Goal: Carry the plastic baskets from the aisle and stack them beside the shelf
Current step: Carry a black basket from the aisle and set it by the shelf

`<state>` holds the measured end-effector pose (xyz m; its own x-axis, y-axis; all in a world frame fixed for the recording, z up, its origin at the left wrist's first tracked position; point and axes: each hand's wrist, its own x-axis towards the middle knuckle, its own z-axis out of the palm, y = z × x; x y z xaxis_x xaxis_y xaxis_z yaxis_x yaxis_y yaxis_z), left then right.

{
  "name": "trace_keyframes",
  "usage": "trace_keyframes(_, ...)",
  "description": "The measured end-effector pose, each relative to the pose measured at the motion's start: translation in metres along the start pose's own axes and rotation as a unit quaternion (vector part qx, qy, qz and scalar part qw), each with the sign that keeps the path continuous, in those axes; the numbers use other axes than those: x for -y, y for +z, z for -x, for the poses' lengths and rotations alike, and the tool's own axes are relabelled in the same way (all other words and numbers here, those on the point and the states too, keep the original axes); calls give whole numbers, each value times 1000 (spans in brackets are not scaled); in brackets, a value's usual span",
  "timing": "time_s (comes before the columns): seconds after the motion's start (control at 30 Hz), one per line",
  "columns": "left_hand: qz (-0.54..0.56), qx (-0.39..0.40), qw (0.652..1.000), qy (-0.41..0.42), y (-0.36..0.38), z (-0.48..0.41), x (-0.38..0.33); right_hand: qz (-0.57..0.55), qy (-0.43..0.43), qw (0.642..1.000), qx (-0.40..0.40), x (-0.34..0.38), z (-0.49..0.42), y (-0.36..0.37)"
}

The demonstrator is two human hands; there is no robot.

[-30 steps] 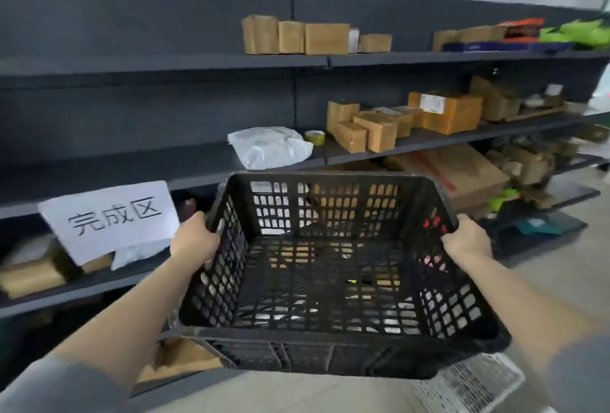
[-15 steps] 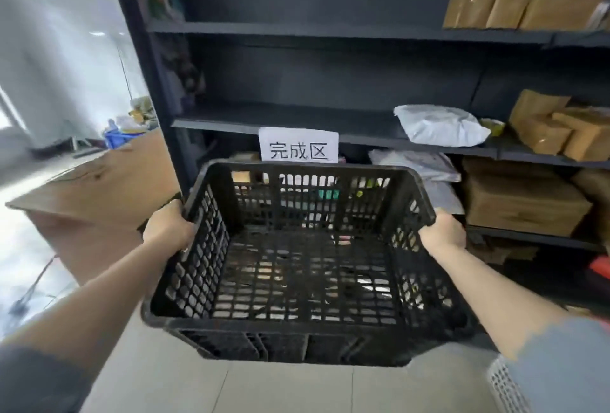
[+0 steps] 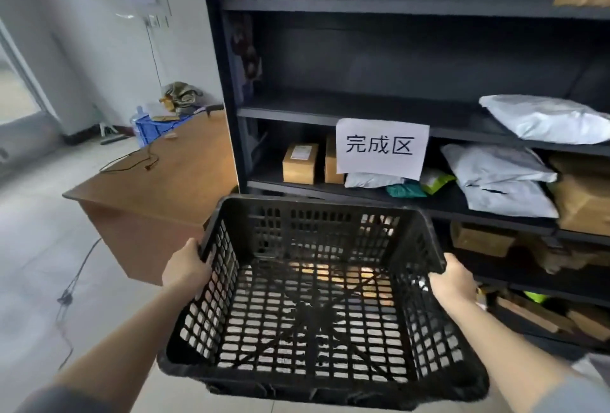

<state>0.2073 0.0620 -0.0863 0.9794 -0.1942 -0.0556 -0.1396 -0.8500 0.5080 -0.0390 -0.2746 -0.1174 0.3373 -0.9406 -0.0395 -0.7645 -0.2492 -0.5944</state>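
Note:
An empty black plastic basket [image 3: 317,376] with slotted walls hangs in front of me at waist height, tilted a little toward me. My left hand [image 3: 185,267] grips its left rim and my right hand [image 3: 454,279] grips its right rim. Behind it stands the dark shelf [image 3: 363,112], whose left end post sits just beyond the basket's far left corner. A white paper sign [image 3: 381,148] with black characters hangs from a shelf board above the basket.
A brown wooden desk [image 3: 158,188] stands left of the shelf end, with a cable trailing to the tiled floor [image 3: 36,247]. Cardboard boxes [image 3: 300,163] and grey parcel bags [image 3: 501,181] fill the shelves. A blue crate [image 3: 148,128] sits by the far wall.
My view has swung left along the shelf, bringing its left end, the desk and the open floor into sight. Both hands have kept their grip on the basket, which now sits lower.

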Motion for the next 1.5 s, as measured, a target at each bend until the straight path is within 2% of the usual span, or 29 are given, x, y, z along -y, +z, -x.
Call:
trace_keyframes(0.23,2,38,999,-21,21,-70,46,-1,52,999,14,23,16,86)
trace_keyframes(0.47,15,95,992,-85,89,-137,70,21,72,997,32,27,-19,155)
trace_keyframes(0.73,44,103,980,-162,208,-201,96,49,173,981,75,-15,-79,276)
trace_keyframes(0.97,-15,124,975,-182,321,-264,144,59,187,977,88,-63,-126,396)
trace_keyframes(1.23,-92,148,975,-139,486,-320,220,65,215,971,87,-151,-160,544)
trace_keyframes(1.5,-76,136,980,-127,615,-355,296,51,234,967,91,-216,-173,669)
